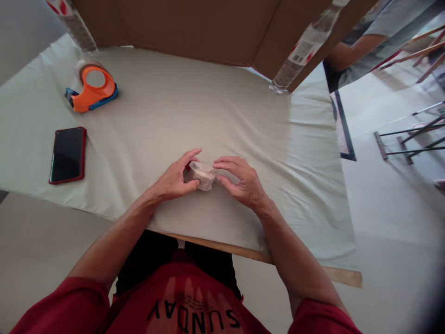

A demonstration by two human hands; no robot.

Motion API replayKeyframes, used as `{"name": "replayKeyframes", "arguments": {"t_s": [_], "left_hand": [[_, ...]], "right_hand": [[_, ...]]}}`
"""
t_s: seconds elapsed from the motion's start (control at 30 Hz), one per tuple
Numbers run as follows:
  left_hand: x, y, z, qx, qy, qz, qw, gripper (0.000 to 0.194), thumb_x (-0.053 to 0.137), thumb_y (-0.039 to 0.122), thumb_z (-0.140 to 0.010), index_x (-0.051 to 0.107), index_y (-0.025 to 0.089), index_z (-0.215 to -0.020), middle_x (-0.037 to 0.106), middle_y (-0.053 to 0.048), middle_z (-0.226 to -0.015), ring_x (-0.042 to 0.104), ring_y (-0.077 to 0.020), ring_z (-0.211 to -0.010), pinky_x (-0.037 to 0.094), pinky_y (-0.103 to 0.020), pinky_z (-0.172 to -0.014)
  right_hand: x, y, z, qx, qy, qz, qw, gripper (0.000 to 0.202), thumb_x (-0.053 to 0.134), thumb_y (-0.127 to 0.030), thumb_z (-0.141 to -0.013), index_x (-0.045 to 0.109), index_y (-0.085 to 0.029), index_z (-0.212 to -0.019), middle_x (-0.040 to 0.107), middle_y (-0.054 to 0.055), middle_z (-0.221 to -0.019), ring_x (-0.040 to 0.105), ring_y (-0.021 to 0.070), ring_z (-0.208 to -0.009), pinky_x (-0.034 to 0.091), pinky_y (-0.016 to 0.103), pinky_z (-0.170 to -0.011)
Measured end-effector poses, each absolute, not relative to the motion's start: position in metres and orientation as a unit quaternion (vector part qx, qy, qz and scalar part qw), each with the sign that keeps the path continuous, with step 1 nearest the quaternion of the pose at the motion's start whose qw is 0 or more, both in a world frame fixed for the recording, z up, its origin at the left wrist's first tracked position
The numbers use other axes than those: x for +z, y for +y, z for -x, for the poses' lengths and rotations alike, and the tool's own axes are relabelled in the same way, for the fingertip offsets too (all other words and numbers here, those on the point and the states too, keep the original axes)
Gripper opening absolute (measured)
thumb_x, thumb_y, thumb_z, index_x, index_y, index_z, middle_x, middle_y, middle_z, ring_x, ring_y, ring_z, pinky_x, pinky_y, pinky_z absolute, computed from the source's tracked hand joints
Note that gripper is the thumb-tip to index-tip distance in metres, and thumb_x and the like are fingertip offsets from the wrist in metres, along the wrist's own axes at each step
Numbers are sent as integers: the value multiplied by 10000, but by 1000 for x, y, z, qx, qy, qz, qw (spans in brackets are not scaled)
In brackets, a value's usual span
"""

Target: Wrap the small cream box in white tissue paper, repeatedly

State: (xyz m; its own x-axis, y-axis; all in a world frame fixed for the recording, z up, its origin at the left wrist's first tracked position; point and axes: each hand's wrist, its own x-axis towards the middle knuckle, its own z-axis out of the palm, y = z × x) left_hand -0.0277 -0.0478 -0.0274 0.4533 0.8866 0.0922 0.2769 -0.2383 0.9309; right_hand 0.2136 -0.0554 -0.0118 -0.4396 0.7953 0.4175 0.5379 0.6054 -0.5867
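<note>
A small packet in clear, crinkled plastic wrap [203, 176] is near the front edge of the cloth-covered table [181, 116]. Its contents look pale; what they are I cannot make out. My left hand [179, 178] curves around the packet's left side, thumb at its lower edge and fingers behind it. On the right, my right hand [241, 181] has its fingers apart, with the fingertips close to or touching the plastic's right end. Nothing else shows between the right thumb and fingers.
An orange and blue tape dispenser [92, 90] lies at the back left, above a red-cased phone [68, 155]. Brown cardboard [187, 30] stands along the back, with a plastic bottle at the left [78, 30] and another at the right [301, 51]. A person's arm [354, 53] shows beyond.
</note>
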Motion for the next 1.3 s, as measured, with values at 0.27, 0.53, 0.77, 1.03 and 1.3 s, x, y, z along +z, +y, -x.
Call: {"name": "replayKeyframes", "arguments": {"t_s": [0.27, 0.53, 0.77, 1.03, 1.3], "left_hand": [[-27, -49, 24, 340, 380, -756, 411, 830, 674, 236, -743, 388, 217, -1522, 624, -104, -1257, 612, -214, -1079, 491, -354, -980], [-28, -49, 24, 345, 376, -756, 410, 835, 662, 208, -732, 396, 204, -1523, 631, -93, -1227, 622, -203, -1051, 497, -334, -950], [-28, -50, 23, 340, 394, -735, 434, 817, 680, 250, -756, 396, 211, -1521, 642, -86, -1194, 617, -190, -998, 504, -333, -923], [-32, -48, 24, 346, 379, -727, 455, 816, 684, 235, -755, 399, 204, -1519, 651, -82, -1202, 620, -175, -994, 492, -309, -920], [-37, -45, 27, 339, 387, -719, 468, 826, 685, 199, -754, 398, 210, -1529, 659, -91, -1250, 631, -182, -1006, 499, -299, -898]], "right_hand": [[-5, -56, -210, 116, -860, 386, 312, 220, 539, -249, -982, 718, -297, -1099, 762, 39, -1110, 684, 219, -1029, 467, 410, -915], [1, -56, -202, 14, -899, 352, 260, 257, 477, -192, -1014, 710, -286, -959, 787, -5, -1009, 674, 187, -931, 418, 392, -851], [-5, -54, -204, 58, -883, 362, 293, 225, 506, -258, -1014, 727, -287, -983, 785, 3, -1002, 682, 190, -914, 452, 387, -835], [4, -52, -206, 4, -919, 313, 241, 286, 453, -161, -1024, 716, -271, -1001, 777, 5, -1018, 645, 176, -895, 409, 367, -802], [9, -36, -199, -30, -949, 239, 203, 279, 436, -135, -1025, 697, -211, -962, 749, 28, -875, 608, 161, -824, 358, 357, -754]]}}
